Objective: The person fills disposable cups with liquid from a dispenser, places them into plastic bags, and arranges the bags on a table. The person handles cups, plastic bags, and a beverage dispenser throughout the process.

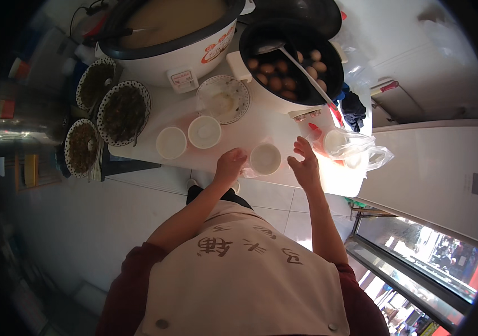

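Note:
A white cup (pixel 265 159) stands near the table's front edge, between my two hands, with clear plastic film (pixel 249 172) at its left side. The curled fingers of my left hand (pixel 229 166) pinch this plastic beside the cup; exactly how much they grip is blurred. To the right of the cup, my right hand (pixel 307 164) is raised with thumb and fingers apart, holding nothing. Two more white cups, one (pixel 171 143) farther left and another (pixel 205 132) beside it, stand left of my hands. Behind them lies a patterned plate (pixel 239 94) with some residue on it.
A large white cooker (pixel 155 67) of pale liquid stands behind. Right of it, a pot (pixel 264 94) holds several brown eggs (pixel 276 84) and a ladle (pixel 306 75). Bowls of chopped food (pixel 123 112) crowd the left. A clear plastic bag (pixel 377 153) lies at the right.

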Demonstrator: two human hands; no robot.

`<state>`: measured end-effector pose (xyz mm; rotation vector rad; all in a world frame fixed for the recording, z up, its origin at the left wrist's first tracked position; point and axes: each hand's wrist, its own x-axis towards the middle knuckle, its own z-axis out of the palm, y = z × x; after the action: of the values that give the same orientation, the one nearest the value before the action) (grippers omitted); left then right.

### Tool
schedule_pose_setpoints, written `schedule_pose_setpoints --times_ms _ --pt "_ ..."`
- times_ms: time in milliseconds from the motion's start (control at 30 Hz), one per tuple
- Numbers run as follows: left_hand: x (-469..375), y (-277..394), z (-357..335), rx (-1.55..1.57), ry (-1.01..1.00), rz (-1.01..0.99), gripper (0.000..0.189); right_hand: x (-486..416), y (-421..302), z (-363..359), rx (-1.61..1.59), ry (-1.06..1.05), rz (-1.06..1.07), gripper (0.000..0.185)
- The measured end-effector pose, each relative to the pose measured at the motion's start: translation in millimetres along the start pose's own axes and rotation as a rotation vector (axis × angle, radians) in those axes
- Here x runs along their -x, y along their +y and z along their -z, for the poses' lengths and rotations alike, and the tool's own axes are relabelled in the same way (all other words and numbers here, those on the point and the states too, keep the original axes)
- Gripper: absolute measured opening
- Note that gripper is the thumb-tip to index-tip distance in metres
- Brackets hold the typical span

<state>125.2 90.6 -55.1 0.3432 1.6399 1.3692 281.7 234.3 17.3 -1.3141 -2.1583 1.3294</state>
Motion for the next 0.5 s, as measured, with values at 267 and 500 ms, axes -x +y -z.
schedule_pose_setpoints --times_ms 267,500 --pt "-8 13 -10 -0.168 0.127 -0.251 0.025 -9 40 -31 -0.014 -0.006 -0.249 0.02" --pt "28 65 -13 0.202 0.062 -0.115 0.017 12 5 -11 -0.637 0.112 -0.129 0.029"
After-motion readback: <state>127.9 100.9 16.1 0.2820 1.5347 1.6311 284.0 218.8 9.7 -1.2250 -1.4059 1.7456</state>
